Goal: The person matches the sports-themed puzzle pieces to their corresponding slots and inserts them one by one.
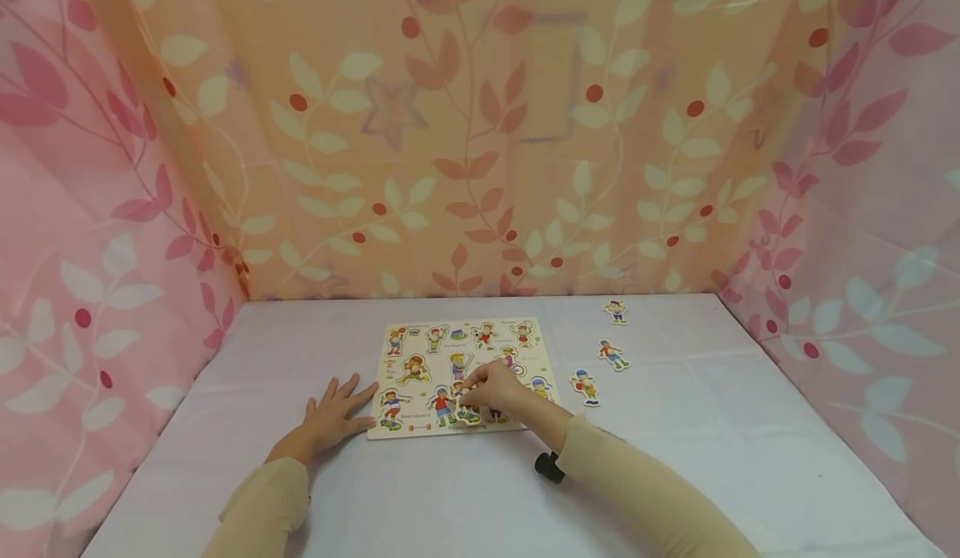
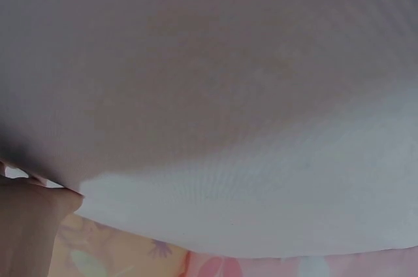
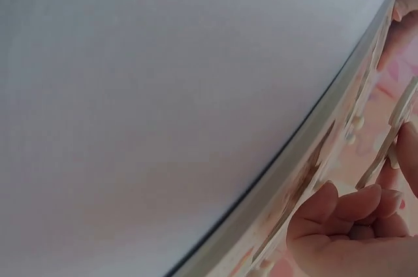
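A pale puzzle board (image 1: 393, 433) with pictures of children playing sports lies on the table, several figure pieces set on it. My right hand (image 1: 495, 387) pinches a puzzle piece (image 1: 468, 414) between thumb and fingers, over the board's lower middle. In the right wrist view this piece (image 3: 382, 156) is tilted and held off the board, with its other fingers curled below. My left hand (image 1: 336, 414) lies spread on the table, its fingertips at the board's left edge. Only part of the left hand (image 2: 32, 221) appears in the left wrist view.
Right of the board lie three loose figure pieces: one at the back (image 1: 615, 312), a second piece (image 1: 613, 355) nearer, and a third piece (image 1: 583, 388) closest. A small black object (image 1: 549, 467) shows by the right sleeve. Patterned curtains (image 1: 480, 166) surround the white-covered table (image 1: 420, 500).
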Demonstrator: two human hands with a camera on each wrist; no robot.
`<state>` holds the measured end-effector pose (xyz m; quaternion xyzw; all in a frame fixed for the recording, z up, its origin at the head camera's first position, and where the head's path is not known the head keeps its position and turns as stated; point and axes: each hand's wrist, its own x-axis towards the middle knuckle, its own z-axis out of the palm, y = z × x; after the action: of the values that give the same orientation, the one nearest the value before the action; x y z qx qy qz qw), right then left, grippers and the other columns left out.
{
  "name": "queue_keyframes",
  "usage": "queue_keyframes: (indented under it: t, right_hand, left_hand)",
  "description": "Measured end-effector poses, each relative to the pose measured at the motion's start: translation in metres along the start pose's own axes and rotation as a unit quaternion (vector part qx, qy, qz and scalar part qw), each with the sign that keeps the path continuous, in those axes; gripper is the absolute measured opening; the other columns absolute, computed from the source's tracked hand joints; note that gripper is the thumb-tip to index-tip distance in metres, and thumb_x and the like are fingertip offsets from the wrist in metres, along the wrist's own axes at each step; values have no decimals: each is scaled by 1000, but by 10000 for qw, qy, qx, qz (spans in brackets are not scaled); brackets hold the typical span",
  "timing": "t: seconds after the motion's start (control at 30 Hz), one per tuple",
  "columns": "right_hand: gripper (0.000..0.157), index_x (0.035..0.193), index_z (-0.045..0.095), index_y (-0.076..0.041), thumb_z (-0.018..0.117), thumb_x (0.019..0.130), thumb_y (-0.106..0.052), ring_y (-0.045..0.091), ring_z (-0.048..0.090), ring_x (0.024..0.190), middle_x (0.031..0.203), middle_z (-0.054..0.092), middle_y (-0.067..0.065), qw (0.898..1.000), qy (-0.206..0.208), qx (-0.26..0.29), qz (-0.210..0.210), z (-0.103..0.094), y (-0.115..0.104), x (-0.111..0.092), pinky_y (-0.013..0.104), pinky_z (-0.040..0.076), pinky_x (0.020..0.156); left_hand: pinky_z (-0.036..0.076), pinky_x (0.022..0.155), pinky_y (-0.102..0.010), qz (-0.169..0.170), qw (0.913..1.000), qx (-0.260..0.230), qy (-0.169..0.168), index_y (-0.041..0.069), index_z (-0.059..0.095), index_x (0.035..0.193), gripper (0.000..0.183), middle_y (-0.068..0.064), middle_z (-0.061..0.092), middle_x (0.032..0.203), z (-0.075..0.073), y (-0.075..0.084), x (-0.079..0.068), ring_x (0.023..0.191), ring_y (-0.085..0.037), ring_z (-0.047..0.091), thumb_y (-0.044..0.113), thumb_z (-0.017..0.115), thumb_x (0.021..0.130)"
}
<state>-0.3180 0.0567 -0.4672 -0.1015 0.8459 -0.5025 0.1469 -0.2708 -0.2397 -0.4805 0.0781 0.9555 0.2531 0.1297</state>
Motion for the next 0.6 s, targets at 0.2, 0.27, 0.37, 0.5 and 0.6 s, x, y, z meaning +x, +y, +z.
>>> queue_keyframes:
  t: [0.2, 0.27, 0.37, 0.5, 0.6]
  right_hand:
    - [11, 81, 71, -2, 80, 78, -6, 8, 44, 58, 67, 53, -2, 9999, 46, -86, -110, 10, -2, 0, 20, 33, 49]
    - [11, 80, 69, -1, 79, 78, -4, 7, 44, 55, 63, 52, -3, 9999, 7, 59, -103, 13, -4, 0, 18, 33, 48]
    - [10, 79, 68, 1, 77, 79, 0, 6, 45, 49, 57, 52, -3, 9995, -74, 284, -77, 17, -7, -2, 17, 35, 46]
    - [9, 77, 68, 0, 77, 79, 0, 6, 42, 44, 55, 51, -3, 9998, -122, 113, -105, 23, -14, -1, 16, 33, 42]
    - [11, 76, 68, -2, 79, 78, -3, 6, 43, 52, 63, 52, -3, 9996, -79, -222, -131, 28, -20, 1, 17, 33, 45]
  left_hand:
    - [-8, 104, -73, -23, 10000, 18, -7, 10, 37, 150, 76, -28, 12, 157, 2, -1, 1, 141, -52, -6, 46, 64, 89]
    - [-8, 104, -73, -27, 10000, 24, -12, 10, 37, 150, 76, -28, 12, 157, 2, 0, 1, 141, -52, -6, 46, 65, 89]
    - [-8, 104, -73, -26, 10000, 24, -25, 10, 37, 150, 76, -27, 11, 157, 2, -1, 2, 141, -52, -7, 47, 64, 89]
    - [-9, 104, -73, -40, 10000, -6, -36, 10, 36, 150, 76, -27, 11, 157, 2, -1, 3, 141, -52, -7, 47, 64, 89]
    - [-10, 104, -73, -63, 10000, -43, -43, 10, 36, 150, 76, -27, 10, 157, 1, -2, 3, 141, -52, -8, 47, 64, 89]
